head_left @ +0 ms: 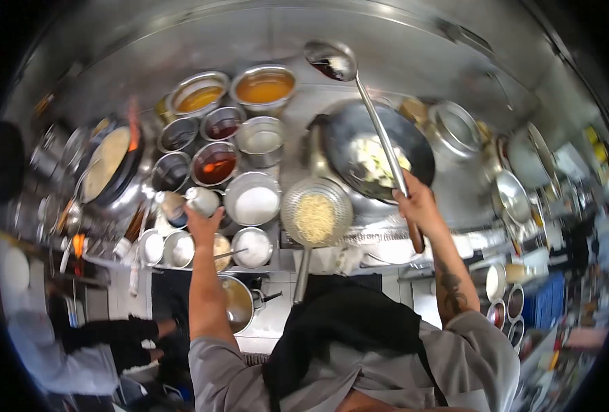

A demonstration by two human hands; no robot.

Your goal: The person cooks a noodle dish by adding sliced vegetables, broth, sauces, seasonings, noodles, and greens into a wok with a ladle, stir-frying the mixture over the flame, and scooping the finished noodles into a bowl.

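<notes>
My right hand (418, 206) is closed round the wooden-ended handle of a ladle (333, 60). Dark sauce and a white substance lie in its bowl, which is above and left of the wok (414, 130). Pale chopped pieces (376, 161) sit in that wok. My left hand (203, 223) is among the seasoning containers, thumb and fingers on either side of a white bottle (202, 200); part of the grip is hidden. Beside it is another bottle (172, 207). Between my arms, noodles (314, 216) rest in a perforated strainer (291, 223).
Metal pots of amber liquid (265, 88) stand at the back. Tubs of sauce (214, 163) and white seasoning (251, 248) crowd the left side. Farther left, a flame (133, 127) rises by a second wok (107, 163). A person (64, 350) is at lower left.
</notes>
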